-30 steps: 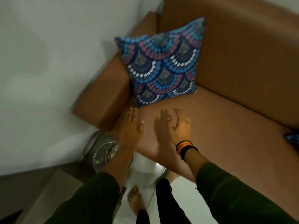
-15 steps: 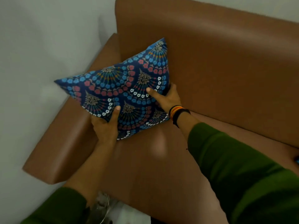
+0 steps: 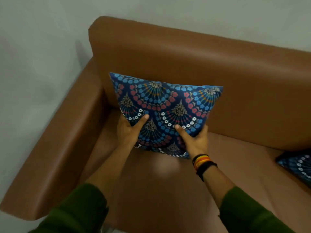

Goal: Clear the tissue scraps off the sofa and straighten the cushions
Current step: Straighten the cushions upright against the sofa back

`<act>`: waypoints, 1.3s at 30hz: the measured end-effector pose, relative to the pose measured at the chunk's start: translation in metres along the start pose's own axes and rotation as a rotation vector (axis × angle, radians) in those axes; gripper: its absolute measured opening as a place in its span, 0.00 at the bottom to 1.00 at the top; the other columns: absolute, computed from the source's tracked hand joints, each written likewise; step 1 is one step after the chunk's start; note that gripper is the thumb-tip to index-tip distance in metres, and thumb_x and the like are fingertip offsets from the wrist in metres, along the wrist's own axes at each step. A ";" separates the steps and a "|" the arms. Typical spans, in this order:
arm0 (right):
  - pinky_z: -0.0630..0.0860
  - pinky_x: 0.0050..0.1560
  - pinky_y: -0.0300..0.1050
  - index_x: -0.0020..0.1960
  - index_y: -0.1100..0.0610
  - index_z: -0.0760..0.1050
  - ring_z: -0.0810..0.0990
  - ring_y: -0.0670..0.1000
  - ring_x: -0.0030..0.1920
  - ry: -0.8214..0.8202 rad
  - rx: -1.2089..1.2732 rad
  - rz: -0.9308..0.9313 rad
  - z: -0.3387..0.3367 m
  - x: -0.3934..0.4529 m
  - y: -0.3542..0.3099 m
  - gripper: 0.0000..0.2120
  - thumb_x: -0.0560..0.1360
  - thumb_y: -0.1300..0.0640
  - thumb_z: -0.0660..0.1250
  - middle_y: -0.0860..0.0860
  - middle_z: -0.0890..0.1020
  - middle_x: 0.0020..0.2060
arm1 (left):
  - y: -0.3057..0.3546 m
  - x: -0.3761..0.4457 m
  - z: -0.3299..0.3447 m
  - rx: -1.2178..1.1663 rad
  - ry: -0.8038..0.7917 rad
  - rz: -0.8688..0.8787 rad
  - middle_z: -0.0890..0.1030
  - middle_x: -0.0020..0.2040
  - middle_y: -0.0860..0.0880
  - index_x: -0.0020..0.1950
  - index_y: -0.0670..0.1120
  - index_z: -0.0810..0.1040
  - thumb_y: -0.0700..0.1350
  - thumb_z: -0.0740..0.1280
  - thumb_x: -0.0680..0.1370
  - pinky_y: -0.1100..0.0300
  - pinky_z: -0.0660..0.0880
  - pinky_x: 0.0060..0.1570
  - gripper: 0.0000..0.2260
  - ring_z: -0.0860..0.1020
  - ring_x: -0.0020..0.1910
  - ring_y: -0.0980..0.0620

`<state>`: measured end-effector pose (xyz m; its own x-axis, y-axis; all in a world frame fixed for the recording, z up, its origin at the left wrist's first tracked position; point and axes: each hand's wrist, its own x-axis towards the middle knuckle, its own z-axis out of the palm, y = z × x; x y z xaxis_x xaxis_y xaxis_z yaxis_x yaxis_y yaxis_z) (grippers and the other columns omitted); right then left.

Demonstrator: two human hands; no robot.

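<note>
A blue patterned cushion point(image 3: 165, 105) stands nearly square against the backrest of the brown leather sofa point(image 3: 235, 84), near its left corner. My left hand point(image 3: 128, 130) grips the cushion's lower left edge, thumb on the front. My right hand point(image 3: 195, 140) grips the lower right corner, thumb across the front. Bands circle my right wrist. A second cushion point(image 3: 297, 163) with the same pattern lies on the seat at the right edge, mostly cut off. No tissue scraps show on the seat.
The sofa's left armrest point(image 3: 55, 145) runs along a pale wall point(image 3: 33, 64). Bare seat point(image 3: 168, 190) lies between my forearms. Green sleeves fill the bottom corners.
One second ago both hands hovered open over the seat. They took hold of the cushion, then turned it from a tilted diamond to square against the backrest.
</note>
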<state>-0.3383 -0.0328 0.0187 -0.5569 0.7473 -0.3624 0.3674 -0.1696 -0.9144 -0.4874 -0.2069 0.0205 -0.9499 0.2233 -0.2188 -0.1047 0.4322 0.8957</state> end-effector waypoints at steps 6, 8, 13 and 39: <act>0.75 0.68 0.58 0.77 0.48 0.57 0.75 0.55 0.69 -0.025 -0.028 -0.033 -0.017 0.002 0.012 0.48 0.66 0.42 0.80 0.50 0.73 0.72 | -0.010 -0.003 0.003 -0.025 -0.127 0.000 0.64 0.80 0.54 0.82 0.58 0.53 0.64 0.76 0.71 0.46 0.65 0.77 0.46 0.64 0.79 0.50; 0.71 0.72 0.57 0.80 0.49 0.51 0.68 0.56 0.75 -0.013 -0.049 -0.011 -0.023 -0.021 0.012 0.53 0.67 0.39 0.79 0.52 0.65 0.77 | -0.009 -0.024 -0.005 0.067 -0.121 -0.001 0.57 0.83 0.52 0.83 0.57 0.48 0.71 0.71 0.71 0.41 0.61 0.79 0.49 0.58 0.82 0.47; 0.68 0.69 0.51 0.80 0.55 0.54 0.66 0.58 0.76 0.069 -0.140 0.069 -0.077 -0.108 0.024 0.46 0.72 0.45 0.76 0.56 0.65 0.78 | 0.012 -0.123 0.002 0.463 -0.295 0.193 0.47 0.85 0.48 0.85 0.52 0.43 0.67 0.58 0.80 0.43 0.52 0.81 0.40 0.47 0.84 0.45; 0.72 0.71 0.58 0.78 0.52 0.57 0.70 0.56 0.72 0.857 0.081 0.148 -0.606 0.000 0.142 0.47 0.69 0.32 0.72 0.53 0.68 0.73 | 0.164 -0.284 0.560 0.305 -0.867 0.265 0.63 0.82 0.49 0.83 0.50 0.55 0.69 0.69 0.74 0.46 0.66 0.76 0.45 0.64 0.80 0.47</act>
<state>0.1649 0.3324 -0.0016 0.2567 0.9342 -0.2479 0.3191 -0.3240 -0.8906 -0.0695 0.2898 0.0133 -0.3702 0.8631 -0.3437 0.2801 0.4564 0.8445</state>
